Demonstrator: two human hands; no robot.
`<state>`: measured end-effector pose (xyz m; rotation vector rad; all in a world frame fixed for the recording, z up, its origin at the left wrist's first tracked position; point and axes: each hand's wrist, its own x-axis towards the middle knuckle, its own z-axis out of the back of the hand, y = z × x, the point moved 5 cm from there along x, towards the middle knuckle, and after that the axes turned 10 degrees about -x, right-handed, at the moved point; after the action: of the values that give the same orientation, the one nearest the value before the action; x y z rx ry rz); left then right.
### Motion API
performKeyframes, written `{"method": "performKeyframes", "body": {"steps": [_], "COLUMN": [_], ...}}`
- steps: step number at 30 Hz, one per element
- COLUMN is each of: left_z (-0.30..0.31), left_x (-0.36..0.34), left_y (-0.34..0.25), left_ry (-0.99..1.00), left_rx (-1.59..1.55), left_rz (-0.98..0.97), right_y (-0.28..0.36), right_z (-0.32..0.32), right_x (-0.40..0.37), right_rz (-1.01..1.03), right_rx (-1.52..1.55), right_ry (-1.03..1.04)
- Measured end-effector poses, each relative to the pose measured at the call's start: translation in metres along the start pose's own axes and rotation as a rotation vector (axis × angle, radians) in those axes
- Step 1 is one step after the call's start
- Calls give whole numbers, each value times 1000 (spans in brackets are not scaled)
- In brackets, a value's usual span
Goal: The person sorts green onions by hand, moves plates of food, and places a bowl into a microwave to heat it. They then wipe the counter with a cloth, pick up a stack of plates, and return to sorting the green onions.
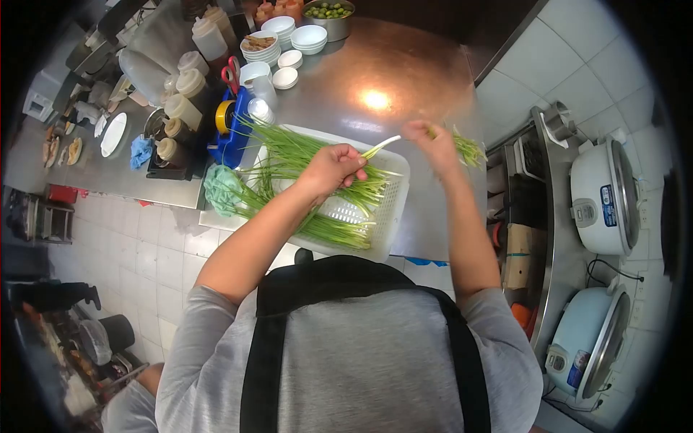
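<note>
My left hand [333,168] is closed around a bunch of green onions [289,155], holding them over a white plastic basket [390,209]. The leaves fan out to the left across the basket's rim, and more lie loose inside it. My right hand [432,141] is just beside the left, with its fingers pinched shut on a single stalk [381,146]. The stalk's white end points towards my left hand and its green tips trail off to the right. The basket sits on a steel counter [404,79], with a green cloth [222,189] touching its left end. Stacked white bowls [289,32] and squeeze bottles [189,86] stand farther back. Two rice cookers [605,196] sit well apart on the right.
</note>
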<state>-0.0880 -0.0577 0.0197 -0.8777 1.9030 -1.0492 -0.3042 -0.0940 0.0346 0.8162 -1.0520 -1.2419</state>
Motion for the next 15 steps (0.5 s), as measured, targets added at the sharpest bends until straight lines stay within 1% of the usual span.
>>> {"method": "performKeyframes", "body": {"steps": [2, 5, 8, 10, 11, 12, 13, 15], "left_z": [-12, -26, -29, -19, -16, -17, -18, -19], "left_x": [4, 8, 9, 9, 7, 3, 7, 20], "left_y": [-4, -6, -20, -41, -53, -64, -63, -49], "left_ry": [1, 55, 99, 44, 16, 40, 113, 269], "left_rx": [7, 137, 464, 810, 985, 1088, 1151, 1265], "left_rz": [-48, -109, -205, -392, -487, -468, -543, -695], "right_y": [37, 21, 7, -16, -13, -7, -7, 18], "right_z": [-26, -38, -24, 15, 40, 66, 88, 114], "right_x": [-28, -39, -46, -45, -50, -54, -59, -72], "right_rz": [-196, -328, -387, -398, -402, -403, -359, -285], "right_rx": [77, 278, 367, 432, 439, 446, 462, 581], "right_ry": [119, 83, 19, -247, -343, -440, -503, -539]}}
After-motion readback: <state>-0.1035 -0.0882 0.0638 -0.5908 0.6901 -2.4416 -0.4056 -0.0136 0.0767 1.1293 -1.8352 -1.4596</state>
